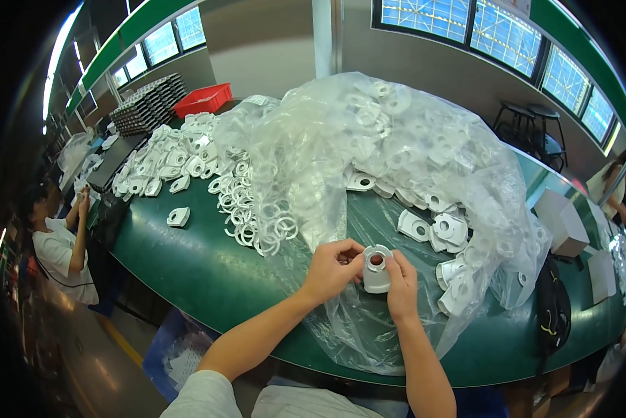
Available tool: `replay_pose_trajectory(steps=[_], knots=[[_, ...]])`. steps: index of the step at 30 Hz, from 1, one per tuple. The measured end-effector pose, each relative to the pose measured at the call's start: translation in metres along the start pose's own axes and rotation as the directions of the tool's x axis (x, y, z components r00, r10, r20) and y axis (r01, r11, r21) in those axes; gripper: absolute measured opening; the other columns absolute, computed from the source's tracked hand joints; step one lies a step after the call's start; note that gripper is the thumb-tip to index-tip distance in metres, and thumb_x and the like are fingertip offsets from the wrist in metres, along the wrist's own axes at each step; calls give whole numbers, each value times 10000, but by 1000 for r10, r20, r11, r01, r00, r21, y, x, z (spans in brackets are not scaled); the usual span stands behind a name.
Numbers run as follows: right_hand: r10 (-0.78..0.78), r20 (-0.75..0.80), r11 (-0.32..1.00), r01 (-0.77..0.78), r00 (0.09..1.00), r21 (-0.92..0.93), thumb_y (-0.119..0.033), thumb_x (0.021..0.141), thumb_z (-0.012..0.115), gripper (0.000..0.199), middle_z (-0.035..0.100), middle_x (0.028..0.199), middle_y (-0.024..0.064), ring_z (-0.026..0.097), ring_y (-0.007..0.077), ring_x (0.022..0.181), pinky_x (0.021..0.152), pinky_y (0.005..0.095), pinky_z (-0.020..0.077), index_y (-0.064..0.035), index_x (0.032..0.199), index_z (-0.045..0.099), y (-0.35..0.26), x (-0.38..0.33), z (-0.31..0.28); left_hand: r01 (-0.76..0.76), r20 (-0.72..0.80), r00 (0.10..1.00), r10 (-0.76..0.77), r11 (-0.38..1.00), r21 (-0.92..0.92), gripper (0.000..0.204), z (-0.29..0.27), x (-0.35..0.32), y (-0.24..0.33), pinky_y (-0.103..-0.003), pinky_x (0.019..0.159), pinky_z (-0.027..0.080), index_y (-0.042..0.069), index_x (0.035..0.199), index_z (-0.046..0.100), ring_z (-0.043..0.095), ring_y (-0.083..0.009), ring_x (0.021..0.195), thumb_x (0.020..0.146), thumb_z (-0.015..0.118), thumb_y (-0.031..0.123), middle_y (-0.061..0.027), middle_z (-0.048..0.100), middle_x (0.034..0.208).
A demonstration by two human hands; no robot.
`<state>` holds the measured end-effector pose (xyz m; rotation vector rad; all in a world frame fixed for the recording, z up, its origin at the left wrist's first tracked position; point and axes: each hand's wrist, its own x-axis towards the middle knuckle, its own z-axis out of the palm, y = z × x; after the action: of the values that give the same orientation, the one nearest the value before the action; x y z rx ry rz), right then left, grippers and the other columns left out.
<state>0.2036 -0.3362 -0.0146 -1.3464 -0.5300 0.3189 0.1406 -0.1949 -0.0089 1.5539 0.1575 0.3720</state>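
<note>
Between my two hands is a white plastic part [376, 280] with a round hole and a raised ring around it. My left hand [332, 268] pinches it at the upper left edge, fingers curled. With thumb and fingers my right hand [401, 282] grips its right side. The part is held above a clear plastic bag [369, 341] spread on the green table. Similar white parts [449, 230] lie in the open bag just beyond my hands. Loose white rings [243, 209] are heaped to the left of the bag.
A large pile of white parts [166, 160] covers the back left, with one lone part [178, 217] nearer. Behind are a red bin [203, 99] and stacked trays [148, 104]. A black bag [553, 306] and white boxes [562, 223] are at right. A co-worker [62, 244] works at far left.
</note>
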Motion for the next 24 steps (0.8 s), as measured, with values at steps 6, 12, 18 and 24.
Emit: replay_pose_trajectory(steps=[6, 12, 18, 24], knots=[[21, 28, 992, -17, 999, -128, -135, 908, 469, 202, 551, 732, 2, 468, 63, 669, 599, 228, 371, 4, 821, 588, 1, -1, -1, -111, 27, 994, 108, 975, 194, 176, -1, 3, 6, -215, 607, 469, -29, 992, 641, 581, -83, 715, 855, 569, 54, -47, 634, 870], [-73, 13, 953, 74, 997, -293, -103, 856, 489, 201, 577, 688, 39, 494, 87, 636, 578, 249, 381, 50, 781, 595, 7, -1, -2, -149, 105, 987, 122, 941, 306, 155, -4, 3, 8, -210, 599, 448, 4, 947, 675, 573, -76, 701, 825, 588, 45, -43, 648, 847], [-42, 29, 923, 50, 999, -382, -122, 861, 502, 210, 582, 672, 28, 499, 83, 625, 579, 242, 386, 31, 762, 607, 0, -4, -2, -76, 105, 993, 51, 963, 258, 160, -7, 0, 9, -231, 636, 475, -33, 935, 669, 596, -82, 764, 818, 618, 64, -32, 652, 830], [202, -3, 961, -198, 979, 196, -169, 905, 486, 203, 615, 892, 33, 556, 91, 765, 691, 246, 437, -19, 935, 619, 22, 4, -8, -15, 169, 986, -3, 995, 102, 322, -1, 3, -3, -237, 667, 503, -38, 1127, 580, 604, -97, 864, 834, 638, 82, -70, 641, 973]])
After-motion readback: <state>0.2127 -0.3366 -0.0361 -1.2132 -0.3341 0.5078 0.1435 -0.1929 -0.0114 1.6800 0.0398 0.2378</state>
